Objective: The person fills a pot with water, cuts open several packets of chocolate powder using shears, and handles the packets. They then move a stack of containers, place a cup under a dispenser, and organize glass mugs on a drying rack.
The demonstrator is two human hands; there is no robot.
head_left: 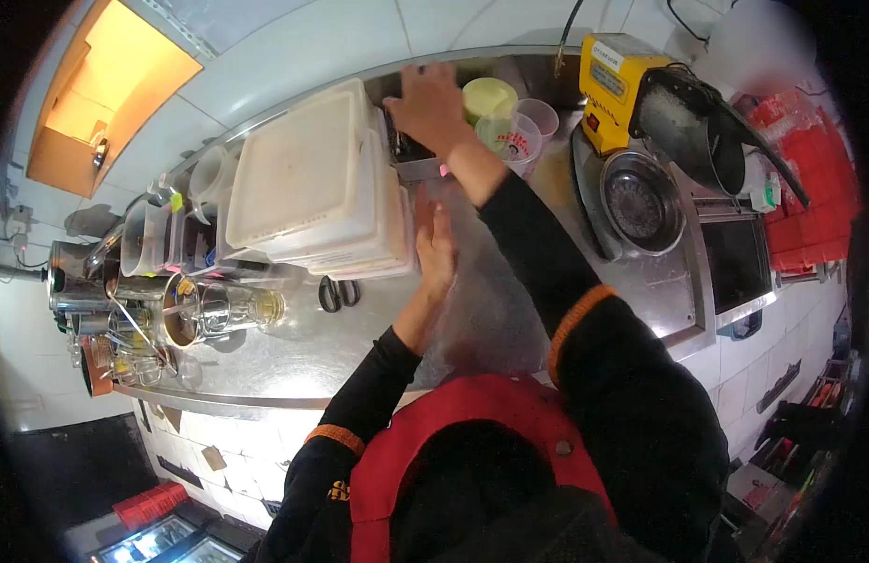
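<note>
Right hand [430, 105] spread wide near tabletop [495, 300]'s back edge, left hand [436, 251] kinda unclenched beside stacked white tubs [303, 164].

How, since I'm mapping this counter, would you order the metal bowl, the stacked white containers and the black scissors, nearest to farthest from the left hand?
1. Stacked white containers: just left of the left hand.
2. Black scissors: left, by the stack's near edge.
3. Metal bowl: off to the right.
</note>
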